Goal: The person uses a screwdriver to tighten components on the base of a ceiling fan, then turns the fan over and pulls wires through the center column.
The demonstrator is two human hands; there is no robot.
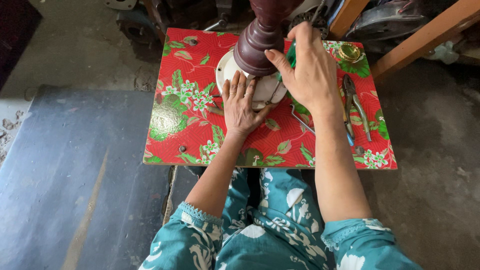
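A dark maroon turned stand (260,35) rises from a round white base (227,70) on a small table covered in red floral cloth (190,125). My left hand (241,106) lies flat, fingers spread, on the front of the white base. My right hand (307,70) is closed around a green-handled tool (291,54) beside the maroon stand; its thin metal shaft (274,92) points down toward the base. The tip is hidden behind my left hand.
Pliers (356,105) lie at the table's right side, a small gold ring-shaped part (349,51) at the far right corner, and a bent metal rod (300,119) by my right wrist. Wooden beams (425,35) and machine parts crowd the back. A dark mat (75,175) covers the floor to the left.
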